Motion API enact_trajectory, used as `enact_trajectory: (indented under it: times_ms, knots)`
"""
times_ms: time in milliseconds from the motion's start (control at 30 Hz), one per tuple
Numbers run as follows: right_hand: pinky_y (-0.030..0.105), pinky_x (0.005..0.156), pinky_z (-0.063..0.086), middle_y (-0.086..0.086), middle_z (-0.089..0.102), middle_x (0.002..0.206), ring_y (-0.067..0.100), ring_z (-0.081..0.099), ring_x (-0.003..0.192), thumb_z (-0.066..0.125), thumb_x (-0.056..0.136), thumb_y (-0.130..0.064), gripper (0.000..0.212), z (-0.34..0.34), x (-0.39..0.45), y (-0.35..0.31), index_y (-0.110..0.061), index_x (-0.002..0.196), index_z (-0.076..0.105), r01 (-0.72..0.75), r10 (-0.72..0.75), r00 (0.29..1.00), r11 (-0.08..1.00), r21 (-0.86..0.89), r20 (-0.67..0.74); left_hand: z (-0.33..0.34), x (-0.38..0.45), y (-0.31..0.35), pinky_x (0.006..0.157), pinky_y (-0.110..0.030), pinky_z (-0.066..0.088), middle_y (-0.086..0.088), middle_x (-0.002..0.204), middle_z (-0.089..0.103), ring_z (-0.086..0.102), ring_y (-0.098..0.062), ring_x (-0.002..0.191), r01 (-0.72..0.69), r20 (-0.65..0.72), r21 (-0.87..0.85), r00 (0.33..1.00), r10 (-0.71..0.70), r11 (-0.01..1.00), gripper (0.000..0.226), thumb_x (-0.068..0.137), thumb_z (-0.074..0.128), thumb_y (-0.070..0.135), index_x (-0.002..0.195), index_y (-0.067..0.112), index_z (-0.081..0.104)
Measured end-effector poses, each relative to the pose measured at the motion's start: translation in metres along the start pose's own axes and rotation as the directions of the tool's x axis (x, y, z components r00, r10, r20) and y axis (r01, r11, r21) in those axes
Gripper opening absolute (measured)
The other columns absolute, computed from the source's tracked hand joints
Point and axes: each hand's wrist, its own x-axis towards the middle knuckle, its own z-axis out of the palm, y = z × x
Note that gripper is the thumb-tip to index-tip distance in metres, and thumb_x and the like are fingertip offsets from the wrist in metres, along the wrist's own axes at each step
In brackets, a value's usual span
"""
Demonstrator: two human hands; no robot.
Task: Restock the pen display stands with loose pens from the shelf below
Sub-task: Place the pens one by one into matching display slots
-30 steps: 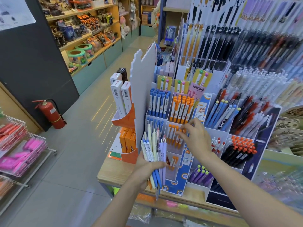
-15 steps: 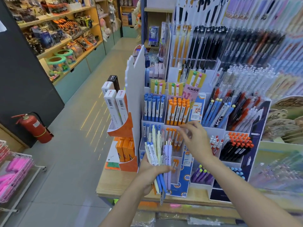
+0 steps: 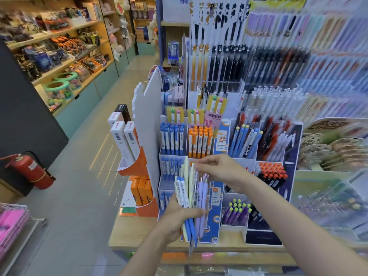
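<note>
I see the bundle of loose pens upright in front of the white tiered pen stand, which sits on the wooden counter. The bundle mixes blue, cream and lilac barrels, fanned out at the top. My left hand grips it low down, fingers and thumb curled round the barrels, with the tips poking out beneath the fist. My right hand reaches across to the top of the bundle; its fingertips are drawn together on the upper end of one pen, but blur keeps me from telling which one.

Behind the hands, the stand's top left pocket holds blue-capped pens and the pocket beside it orange-capped pens. To the right a pocket carries red-capped black pens, and lower down a pocket holds purple pens with green tips. Left of the stand, an orange holder carries white boxes. A red fire extinguisher stands on the floor.
</note>
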Motion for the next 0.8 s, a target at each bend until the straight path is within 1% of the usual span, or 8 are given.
enact_trajectory:
  times_ms: [100, 200, 300, 433, 500, 600, 733, 800]
  knots:
    - [0.032, 0.086, 0.055, -0.003, 0.071, 0.101, 0.010, 0.066, 0.092, 0.072, 0.087, -0.027, 0.020, -0.004, -0.002, 0.000, -0.014, 0.102, 0.075, -0.028, 0.028, 0.999, 1.000, -0.008, 0.040, 0.003, 0.000, -0.001, 0.076, -0.037, 0.059, -0.015, 0.090, 0.073, 0.074, -0.029, 0.084, 0.002, 0.008, -0.013, 1.000, -0.002, 1.000, 0.060, 0.069, 0.078, -0.017, 0.121, 0.000, 0.054]
    - [0.029, 0.081, 0.052, 0.000, 0.069, 0.090, 0.010, 0.063, 0.082, 0.070, 0.089, -0.021, 0.010, -0.006, -0.004, 0.001, -0.012, 0.091, 0.073, -0.039, 0.040, 0.997, 0.999, -0.011, 0.064, 0.008, -0.002, 0.000, 0.078, -0.038, 0.059, -0.014, 0.090, 0.072, 0.073, -0.031, 0.088, 0.016, 0.009, -0.009, 1.000, -0.016, 1.000, 0.071, 0.056, 0.084, -0.005, 0.120, -0.001, 0.056]
    - [0.030, 0.075, 0.051, 0.006, 0.071, 0.089, 0.013, 0.062, 0.080, 0.076, 0.080, -0.014, 0.014, -0.006, -0.002, 0.006, -0.011, 0.094, 0.071, -0.042, 0.043, 0.998, 0.999, -0.034, 0.050, 0.013, -0.003, -0.001, 0.077, -0.039, 0.059, -0.015, 0.092, 0.074, 0.073, -0.034, 0.090, 0.016, 0.004, -0.007, 1.000, -0.016, 1.000, 0.070, 0.052, 0.083, -0.003, 0.117, 0.002, 0.058]
    - [0.017, 0.061, 0.046, 0.000, 0.069, 0.085, 0.008, 0.062, 0.074, 0.074, 0.082, -0.008, 0.020, -0.002, -0.001, 0.007, -0.014, 0.101, 0.072, -0.049, 0.050, 0.998, 0.999, -0.017, 0.045, 0.014, -0.002, -0.002, 0.076, -0.041, 0.060, -0.021, 0.097, 0.072, 0.073, -0.039, 0.091, 0.028, 0.016, -0.023, 0.999, -0.028, 0.999, 0.079, 0.049, 0.086, -0.001, 0.121, -0.001, 0.056]
    - [0.018, 0.062, 0.046, -0.001, 0.069, 0.081, 0.008, 0.061, 0.072, 0.073, 0.083, -0.009, 0.016, -0.002, 0.001, 0.009, -0.018, 0.097, 0.075, -0.057, 0.059, 0.997, 0.998, -0.024, 0.051, 0.012, -0.001, -0.003, 0.081, -0.043, 0.060, -0.020, 0.099, 0.072, 0.072, -0.038, 0.094, 0.023, 0.007, -0.005, 1.000, -0.023, 1.000, 0.087, 0.043, 0.090, 0.005, 0.123, -0.001, 0.056]
    - [0.029, 0.072, 0.050, 0.002, 0.072, 0.084, 0.014, 0.061, 0.076, 0.075, 0.079, -0.012, 0.010, -0.001, 0.006, 0.011, -0.018, 0.087, 0.076, -0.088, 0.088, 0.996, 0.995, 0.047, -0.011, 0.009, 0.001, -0.003, 0.084, -0.042, 0.059, -0.022, 0.102, 0.071, 0.071, -0.038, 0.097, 0.018, 0.013, 0.012, 1.000, -0.018, 1.000, 0.090, 0.040, 0.090, 0.010, 0.122, 0.001, 0.056]
    - [0.016, 0.063, 0.046, -0.003, 0.072, 0.090, 0.004, 0.062, 0.075, 0.074, 0.082, -0.013, 0.018, 0.001, 0.007, 0.008, -0.012, 0.100, 0.074, -0.041, 0.043, 0.997, 0.999, 0.034, -0.058, 0.005, 0.005, -0.004, 0.092, -0.048, 0.058, -0.022, 0.106, 0.070, 0.069, -0.041, 0.102, 0.014, 0.008, 0.026, 1.000, -0.014, 1.000, 0.092, 0.040, 0.091, 0.011, 0.123, 0.002, 0.055]
    - [0.019, 0.070, 0.050, -0.001, 0.071, 0.092, 0.007, 0.065, 0.082, 0.075, 0.082, -0.013, 0.020, 0.000, 0.005, 0.005, -0.017, 0.102, 0.073, -0.016, 0.016, 1.000, 1.000, -0.025, -0.001, 0.003, 0.006, -0.005, 0.091, -0.048, 0.058, -0.018, 0.101, 0.073, 0.071, -0.039, 0.099, 0.012, 0.013, 0.025, 1.000, -0.012, 1.000, 0.087, 0.045, 0.090, 0.005, 0.124, 0.003, 0.054]
